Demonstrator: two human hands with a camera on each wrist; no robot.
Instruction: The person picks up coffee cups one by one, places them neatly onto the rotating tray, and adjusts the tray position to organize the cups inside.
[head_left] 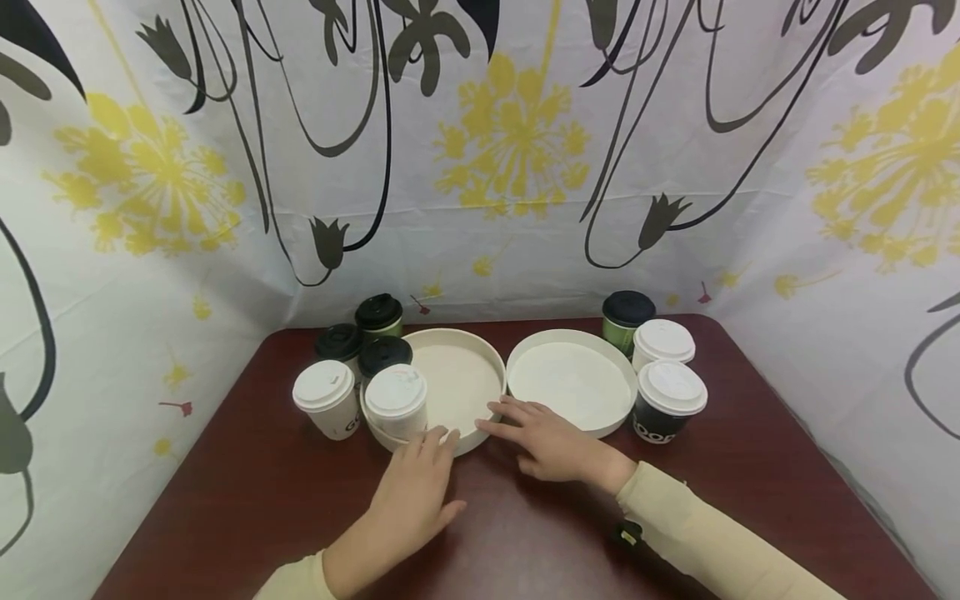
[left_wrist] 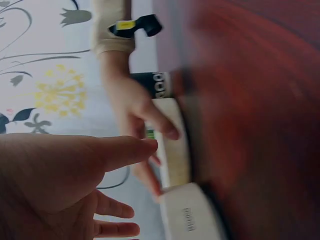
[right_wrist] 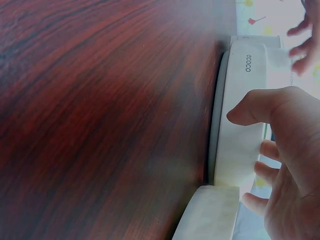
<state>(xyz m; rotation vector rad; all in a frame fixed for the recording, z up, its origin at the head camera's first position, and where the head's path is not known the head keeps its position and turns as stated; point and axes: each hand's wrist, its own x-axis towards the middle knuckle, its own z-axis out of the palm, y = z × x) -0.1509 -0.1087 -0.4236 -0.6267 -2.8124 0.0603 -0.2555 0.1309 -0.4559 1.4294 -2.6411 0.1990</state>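
In the middle of the dark red surface point(head_left: 495, 542), two shallow round trays side by side, with rims touching or nearly so: on the left the cream tray point(head_left: 461, 379), on the right the white tray point(head_left: 570, 379). At the near side of the cream tray, the left hand point(head_left: 416, 492) in released state, with fingers extended toward the near rim. Cannot tell surely whether touching it. In front of the near left edge of the white tray, the right hand point(head_left: 551, 442), also released, with fingers stretched to the left and tips at the right rim of the cream tray. Contact here also hard to judge.

Inside the cream tray, at its near left part, a white cup point(head_left: 397, 408) with white lid, just beyond the left fingertips. Close behind it, a black-lidded cup point(head_left: 385, 354), partly hidden. Farther left, on the surface, a lettered cup point(head_left: 330, 408) with white lid; behind it, a dark-lidded cup point(head_left: 340, 340) and, farthest, a green cup point(head_left: 382, 327).

Along the right side of the white tray, from far to near: a lime cup point(head_left: 619, 335) with dark lid, a pale cup point(head_left: 645, 358) and a black cup point(head_left: 656, 421), both with white lids. Behind everything, a flowered cloth point(head_left: 513, 142).
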